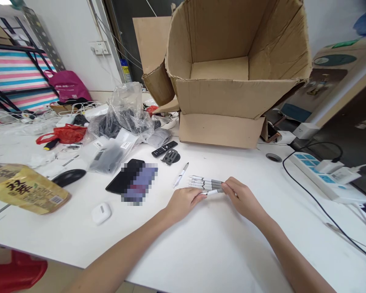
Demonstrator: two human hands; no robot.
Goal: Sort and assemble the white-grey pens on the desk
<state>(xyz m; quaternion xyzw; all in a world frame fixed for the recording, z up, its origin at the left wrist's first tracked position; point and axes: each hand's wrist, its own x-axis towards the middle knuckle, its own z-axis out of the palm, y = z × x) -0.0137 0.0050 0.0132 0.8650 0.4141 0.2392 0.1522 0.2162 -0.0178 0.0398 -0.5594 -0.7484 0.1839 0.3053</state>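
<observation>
Holding the row of pens (206,184) in front of the box (218,130) seems best with light, even pressure, the left hand (184,204) narrow on the nearest pen (212,192), the right hand (243,199) pinching the grey ends (216,183).

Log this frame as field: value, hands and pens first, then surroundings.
left hand: touching the nearest pen of the row
right hand: at the row's grey ends
pen row: side by side on white table; exact count unclear
loose pen: apart, left of the row
remote: beyond the loose pen
box: cardboard, open, behind the pens
power strip: far right, plugs in it
</observation>
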